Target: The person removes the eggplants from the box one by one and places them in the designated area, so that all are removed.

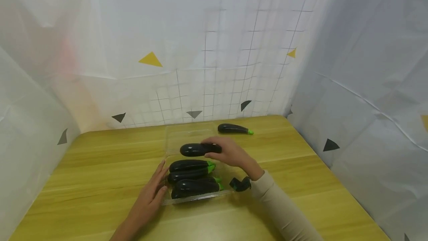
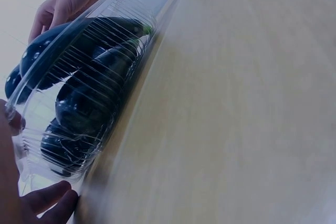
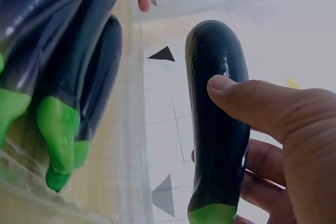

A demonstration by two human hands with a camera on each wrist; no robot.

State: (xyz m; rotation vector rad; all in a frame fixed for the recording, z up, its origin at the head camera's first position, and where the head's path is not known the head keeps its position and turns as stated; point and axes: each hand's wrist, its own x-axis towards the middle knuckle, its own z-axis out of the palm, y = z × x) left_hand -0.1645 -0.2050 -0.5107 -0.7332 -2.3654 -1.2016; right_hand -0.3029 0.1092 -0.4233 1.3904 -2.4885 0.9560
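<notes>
My right hand [image 1: 230, 151] holds an eggplant [image 1: 192, 149] above the back part of a clear plastic container [image 1: 197, 198]. In the right wrist view, the thumb lies across the eggplant's dark side [image 3: 210, 124], with fingers behind it and its green stem end pointing down. Several glossy eggplants [image 1: 197, 186] with green stems lie side by side in the container. My left hand [image 1: 148, 200] rests against the container's left end, its fingers extended. Through the container's ribbed wall [image 2: 39, 111], the left wrist view shows eggplants stacked on each other.
Another eggplant [image 1: 232, 128] lies on the wooden table [image 1: 100, 174] at the back, right of the container's open clear lid [image 1: 177, 131]. A dark, band-like thing [image 1: 240, 184] is by the right wrist. White sheets with triangles [image 1: 150, 59] enclose the table's back and sides.
</notes>
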